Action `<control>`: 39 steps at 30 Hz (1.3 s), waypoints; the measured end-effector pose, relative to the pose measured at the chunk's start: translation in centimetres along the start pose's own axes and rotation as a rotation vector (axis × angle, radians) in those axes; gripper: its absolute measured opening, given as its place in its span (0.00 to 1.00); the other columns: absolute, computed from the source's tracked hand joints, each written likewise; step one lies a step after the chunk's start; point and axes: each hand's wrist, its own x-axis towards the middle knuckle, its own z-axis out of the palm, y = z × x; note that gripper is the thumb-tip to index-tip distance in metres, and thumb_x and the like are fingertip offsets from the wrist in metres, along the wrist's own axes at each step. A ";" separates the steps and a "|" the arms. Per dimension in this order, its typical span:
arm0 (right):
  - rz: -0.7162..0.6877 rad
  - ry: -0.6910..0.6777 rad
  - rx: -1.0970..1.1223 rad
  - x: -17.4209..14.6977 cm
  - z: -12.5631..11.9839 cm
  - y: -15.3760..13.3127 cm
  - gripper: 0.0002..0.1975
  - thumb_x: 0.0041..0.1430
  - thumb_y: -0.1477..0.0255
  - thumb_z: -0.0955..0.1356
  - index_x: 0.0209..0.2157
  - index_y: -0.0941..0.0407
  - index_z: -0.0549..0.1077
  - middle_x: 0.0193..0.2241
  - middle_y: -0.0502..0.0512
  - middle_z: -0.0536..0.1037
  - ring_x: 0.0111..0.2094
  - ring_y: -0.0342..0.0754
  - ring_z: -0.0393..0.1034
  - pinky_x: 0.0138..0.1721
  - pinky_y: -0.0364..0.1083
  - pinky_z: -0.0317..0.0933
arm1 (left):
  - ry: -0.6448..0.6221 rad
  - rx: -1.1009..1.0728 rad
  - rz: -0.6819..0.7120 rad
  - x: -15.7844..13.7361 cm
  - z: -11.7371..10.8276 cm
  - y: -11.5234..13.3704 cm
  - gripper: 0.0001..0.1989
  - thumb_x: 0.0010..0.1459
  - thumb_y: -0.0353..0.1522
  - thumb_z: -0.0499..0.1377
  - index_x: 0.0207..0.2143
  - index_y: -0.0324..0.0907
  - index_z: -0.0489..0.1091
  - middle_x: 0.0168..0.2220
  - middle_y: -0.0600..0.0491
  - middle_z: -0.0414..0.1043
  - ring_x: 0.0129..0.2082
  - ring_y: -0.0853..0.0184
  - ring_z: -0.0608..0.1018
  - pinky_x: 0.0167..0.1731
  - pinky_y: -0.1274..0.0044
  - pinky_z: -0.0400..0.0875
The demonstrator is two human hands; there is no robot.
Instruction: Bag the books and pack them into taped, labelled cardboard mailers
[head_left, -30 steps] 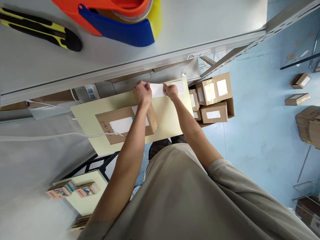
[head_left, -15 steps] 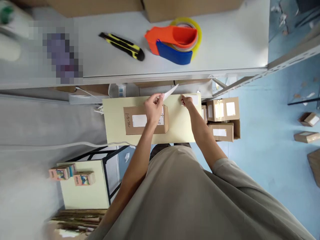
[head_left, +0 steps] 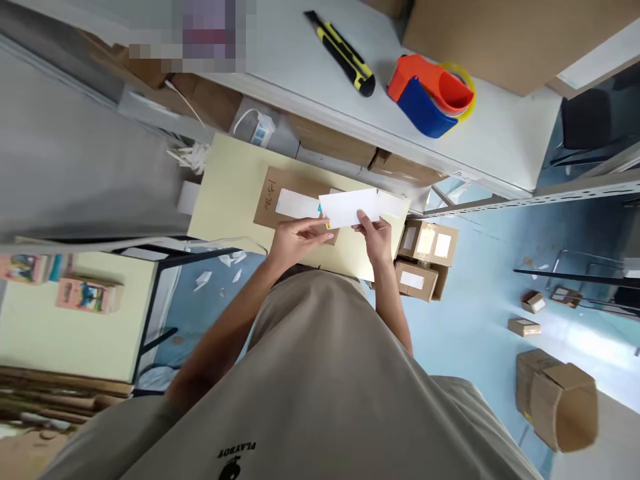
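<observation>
A white paper label (head_left: 345, 205) is held up over the cardboard box (head_left: 261, 208), covering part of it. My right hand (head_left: 376, 239) grips the label's right part, thumb on top and fingers beneath. At its lower left corner, the fingertips of my left hand (head_left: 299, 241) pinch the edge, where small yellow and teal patches show. The box lies on a pale yellow table (head_left: 227, 177) and bears handwriting and a white label (head_left: 295, 204). Another white sheet (head_left: 394, 204) lies on the table's right end, partly behind the held label.
On the grey shelf (head_left: 280, 60) above lie a box cutter (head_left: 345, 55) and an orange and blue tape dispenser (head_left: 431, 97). Labelled cartons (head_left: 416, 279) stand right of the table. Books (head_left: 87, 295) lie on a lower left table. An open carton (head_left: 560, 407) sits on the floor.
My right hand has left the sheet at the table's right end and now holds the label. My left hand has moved down toward my body. The view has turned and shifted.
</observation>
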 end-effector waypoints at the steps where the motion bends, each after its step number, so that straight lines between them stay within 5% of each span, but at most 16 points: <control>1: -0.029 0.019 -0.042 -0.4 0.3 -0.4 0.30 0.57 0.38 0.80 0.33 0.53 0.82 0.30 0.56 0.86 0.34 0.52 0.83 0.43 0.51 0.81 | 0.004 -0.036 -0.020 -0.2 -0.3 -0.1 0.29 0.55 0.55 0.78 0.51 0.48 0.87 0.48 0.45 0.90 0.35 0.59 0.89 0.41 0.67 0.88; 4: -0.112 0.033 -0.145 -1.1 0.7 -2.0 0.27 0.64 0.40 0.77 0.33 0.52 0.82 0.31 0.56 0.86 0.36 0.53 0.83 0.43 0.52 0.81 | -0.036 -0.146 -0.114 -0.2 -1.3 -0.7 0.32 0.56 0.55 0.77 0.55 0.47 0.84 0.47 0.45 0.89 0.32 0.60 0.88 0.34 0.69 0.86; 7: -0.164 0.028 -0.215 -1.9 1.4 -3.6 0.26 0.66 0.42 0.76 0.33 0.51 0.81 0.32 0.55 0.85 0.38 0.54 0.84 0.43 0.52 0.81 | -0.125 -0.219 -0.191 0.1 -2.4 -1.7 0.26 0.59 0.54 0.75 0.49 0.45 0.86 0.41 0.44 0.89 0.28 0.61 0.85 0.28 0.69 0.82; 12: -0.180 0.042 -0.272 -3.1 3.5 -5.0 0.26 0.67 0.42 0.76 0.34 0.51 0.81 0.33 0.55 0.85 0.40 0.54 0.85 0.42 0.51 0.81 | -0.161 -0.203 -0.167 0.9 -4.3 -2.4 0.20 0.60 0.51 0.74 0.39 0.44 0.86 0.35 0.44 0.87 0.33 0.57 0.87 0.29 0.68 0.82; 20: -0.186 0.084 -0.327 -3.7 7.4 -4.6 0.26 0.70 0.42 0.74 0.35 0.52 0.82 0.33 0.55 0.85 0.38 0.53 0.85 0.43 0.51 0.81 | -0.209 -0.210 -0.151 2.0 -7.9 -3.0 0.18 0.60 0.48 0.75 0.38 0.43 0.86 0.33 0.45 0.86 0.36 0.54 0.89 0.31 0.68 0.83; 24: -0.184 0.139 -0.488 -3.4 9.6 -3.5 0.25 0.73 0.44 0.72 0.43 0.53 0.85 0.38 0.57 0.86 0.42 0.54 0.85 0.45 0.51 0.81 | -0.219 -0.223 -0.160 2.5 -9.7 -3.0 0.18 0.58 0.48 0.77 0.37 0.42 0.85 0.32 0.45 0.86 0.37 0.53 0.89 0.33 0.67 0.83; 28: -0.343 0.172 -0.685 -5.3 12.0 -4.0 0.19 0.77 0.50 0.71 0.53 0.48 0.86 0.51 0.60 0.85 0.52 0.55 0.83 0.50 0.53 0.81 | -0.279 -0.270 -0.110 3.0 -11.6 -2.4 0.20 0.58 0.49 0.75 0.36 0.42 0.85 0.33 0.46 0.86 0.34 0.58 0.87 0.32 0.72 0.80; 33: -0.548 0.008 -0.866 -9.1 15.4 -5.2 0.08 0.77 0.60 0.75 0.48 0.45 0.89 0.46 0.58 0.83 0.55 0.59 0.77 0.58 0.61 0.77 | -0.353 -0.243 -0.008 3.5 -14.0 -2.3 0.16 0.59 0.46 0.73 0.36 0.41 0.87 0.29 0.49 0.84 0.24 0.69 0.75 0.25 0.77 0.68; 39: -0.589 0.023 -1.007 -9.9 18.2 -4.4 0.05 0.76 0.67 0.76 0.46 0.46 0.89 0.41 0.58 0.81 0.48 0.59 0.74 0.54 0.61 0.75 | -0.409 -0.207 0.079 3.9 -16.1 -3.1 0.13 0.60 0.43 0.70 0.36 0.43 0.87 0.29 0.51 0.84 0.24 0.70 0.74 0.26 0.77 0.66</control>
